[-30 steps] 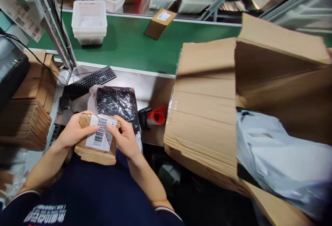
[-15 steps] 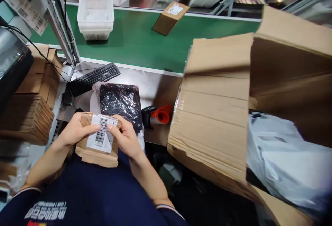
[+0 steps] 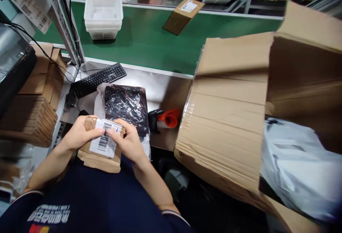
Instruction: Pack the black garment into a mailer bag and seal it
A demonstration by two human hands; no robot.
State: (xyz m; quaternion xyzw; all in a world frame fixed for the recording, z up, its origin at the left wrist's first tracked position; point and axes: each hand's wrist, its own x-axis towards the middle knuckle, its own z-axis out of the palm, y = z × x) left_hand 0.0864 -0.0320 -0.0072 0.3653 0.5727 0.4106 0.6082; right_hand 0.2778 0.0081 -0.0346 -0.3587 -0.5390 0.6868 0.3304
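Note:
Between my two hands is a brown cardboard package (image 3: 100, 163) with a white barcode label (image 3: 103, 147) on its upper face. My left hand (image 3: 80, 133) grips its left side, thumb lying on the label. The right side is held by my right hand (image 3: 129, 142), whose thumb also presses the label close to the left thumb. Fingers under the package are hidden. Just beyond my hands, a dark folded item in clear plastic (image 3: 125, 106) lies on the metal bench (image 3: 165, 90). A black and orange handheld scanner (image 3: 168, 119) rests to its right.
A large open carton (image 3: 224, 108) holding white plastic bags (image 3: 301, 165) stands at right. Behind the bench runs a green conveyor (image 3: 144, 37) with white baskets (image 3: 103, 14) and a small box (image 3: 183, 15). A keyboard (image 3: 100, 79) and stacked flat cartons (image 3: 29, 119) are at left.
My right thumb has slid slightly left across the label, nearer the left thumb. The surroundings have shifted a little to the right in view. Both hands keep hold of the package.

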